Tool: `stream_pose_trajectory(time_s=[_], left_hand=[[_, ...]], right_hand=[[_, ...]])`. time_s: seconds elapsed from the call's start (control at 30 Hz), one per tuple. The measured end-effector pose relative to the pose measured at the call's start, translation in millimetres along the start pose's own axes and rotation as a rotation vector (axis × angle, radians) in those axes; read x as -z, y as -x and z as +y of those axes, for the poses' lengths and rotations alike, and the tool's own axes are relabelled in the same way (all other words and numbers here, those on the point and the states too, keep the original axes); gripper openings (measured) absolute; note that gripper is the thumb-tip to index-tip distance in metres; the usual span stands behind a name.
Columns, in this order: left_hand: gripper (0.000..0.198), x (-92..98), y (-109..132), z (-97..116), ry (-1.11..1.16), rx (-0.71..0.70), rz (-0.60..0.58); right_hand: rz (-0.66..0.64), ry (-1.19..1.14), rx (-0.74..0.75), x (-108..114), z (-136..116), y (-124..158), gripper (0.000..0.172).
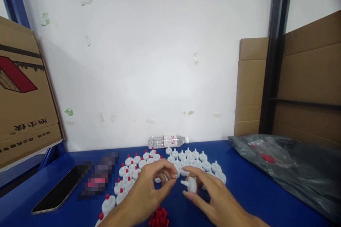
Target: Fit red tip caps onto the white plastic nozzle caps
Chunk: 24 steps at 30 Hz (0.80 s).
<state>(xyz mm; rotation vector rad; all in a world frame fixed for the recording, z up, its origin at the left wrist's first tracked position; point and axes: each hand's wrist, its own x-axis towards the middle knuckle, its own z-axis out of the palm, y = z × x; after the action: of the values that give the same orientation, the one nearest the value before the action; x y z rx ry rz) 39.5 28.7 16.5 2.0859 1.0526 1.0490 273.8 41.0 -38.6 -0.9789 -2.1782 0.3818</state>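
Between the thumb and fingers of my right hand is a white nozzle cap, tilted so its bare spout points left. My left hand faces it, thumb and fingertips pinched together close to the spout; whatever they hold is hidden. Below my left hand lies a pile of small red tips. On the left stand several white caps with red tips on their spouts. Behind my hands and to the right stand several white caps with bare spouts.
A clear plastic bottle lies on its side against the wall. At left on the blue table are a phone and a blurred-out item. A grey plastic bag covers the right side. Cardboard stands at the left.
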Motion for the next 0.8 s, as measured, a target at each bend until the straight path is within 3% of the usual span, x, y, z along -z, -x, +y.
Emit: stream_pose_trajectory(time_s=[0.27,0.53,0.63,0.8], left_hand=[[0.016,-19.7,2.9,-0.1,0.27,0.029,0.093],[0.026,-32.8,5.2,-3.6,0.388,0.007,0.082],[0.016,-29.8,5.3,-6.3,0.228,-0.051,0.08],[0.021,-18.6,3.4,-18.4,-0.362,-0.524,0.074]], right_hand=[[-0.017,-0.031,0.011,3.1,-8.5,5.7,0.046],[0.049,-0.032,0.051,3.8,-9.5,6.1,0.041],[0.067,-0.026,0.047,3.5,-8.5,8.6,0.039],[0.083,-0.065,0.052,2.8,-10.7,10.2,0.036]])
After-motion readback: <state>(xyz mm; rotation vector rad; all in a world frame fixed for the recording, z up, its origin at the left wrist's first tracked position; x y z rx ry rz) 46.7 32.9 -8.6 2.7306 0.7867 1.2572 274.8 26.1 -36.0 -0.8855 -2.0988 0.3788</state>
